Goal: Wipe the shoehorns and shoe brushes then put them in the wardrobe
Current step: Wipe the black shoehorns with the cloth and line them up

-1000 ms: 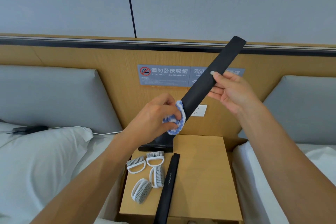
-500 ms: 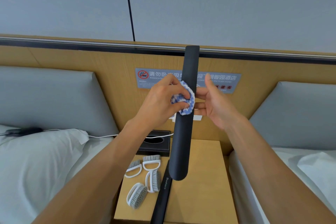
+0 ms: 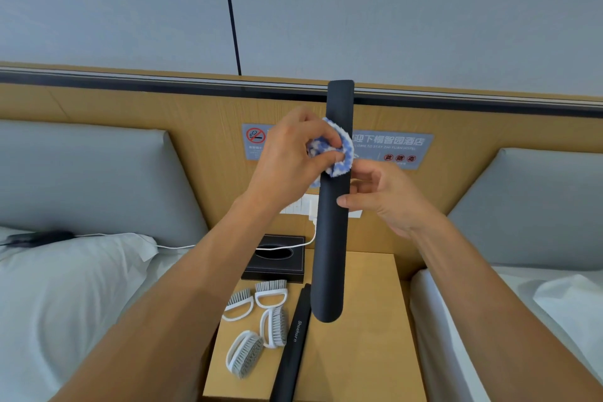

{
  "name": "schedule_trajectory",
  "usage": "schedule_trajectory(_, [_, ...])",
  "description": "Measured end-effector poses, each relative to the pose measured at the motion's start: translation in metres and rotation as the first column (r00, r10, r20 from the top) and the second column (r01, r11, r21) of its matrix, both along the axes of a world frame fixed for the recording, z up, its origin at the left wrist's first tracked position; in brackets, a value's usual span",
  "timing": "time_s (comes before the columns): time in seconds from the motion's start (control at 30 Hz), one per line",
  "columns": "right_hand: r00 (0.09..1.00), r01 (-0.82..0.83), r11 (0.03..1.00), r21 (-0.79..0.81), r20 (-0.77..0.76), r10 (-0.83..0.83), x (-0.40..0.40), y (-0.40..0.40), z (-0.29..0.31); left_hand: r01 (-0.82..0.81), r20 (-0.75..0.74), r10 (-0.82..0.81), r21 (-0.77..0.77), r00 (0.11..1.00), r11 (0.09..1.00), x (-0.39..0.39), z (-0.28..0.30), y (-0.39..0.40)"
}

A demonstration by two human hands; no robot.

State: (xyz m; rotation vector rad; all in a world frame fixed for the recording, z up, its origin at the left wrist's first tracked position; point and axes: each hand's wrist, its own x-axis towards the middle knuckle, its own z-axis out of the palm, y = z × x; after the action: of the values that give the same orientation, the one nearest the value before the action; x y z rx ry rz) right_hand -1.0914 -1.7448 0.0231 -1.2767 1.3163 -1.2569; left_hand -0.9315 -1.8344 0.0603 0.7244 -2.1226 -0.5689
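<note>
a white pillow (image 3: 75,274) lies on the left bed. the left hand (image 3: 290,157) has its grip on a blue-white cloth (image 3: 336,153) against the upright black shoehorn (image 3: 332,206), pinched by the right hand (image 3: 388,199). below, four brushes (image 3: 257,320), a second shoehorn (image 3: 292,346) and a tissue box (image 3: 275,258) sit on the wooden table (image 3: 365,352); another bed (image 3: 522,320) at right.
</note>
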Motion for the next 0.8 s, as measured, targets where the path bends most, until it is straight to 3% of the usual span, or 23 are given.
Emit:
schedule_trajectory(0.37, [0.998,-0.039,0.996,0.076,-0.051,0.043,0.006,0.002,-0.008,-0.082,-0.054,0.081,-0.008,0.995,0.997,-0.015,0.029,-0.026])
schedule_trajectory(0.63, [0.993,-0.077,0.994,0.076,-0.089,0.083,0.010,0.009,-0.016,-0.119,-0.116,0.132,0.116,0.984,0.986,-0.022,0.011,-0.035])
schedule_trajectory(0.8, [0.998,-0.067,0.991,0.112,0.007,0.066,0.009,0.016,-0.031,-0.124,-0.126,0.140,0.130,0.982,0.984,-0.023,-0.005,-0.031])
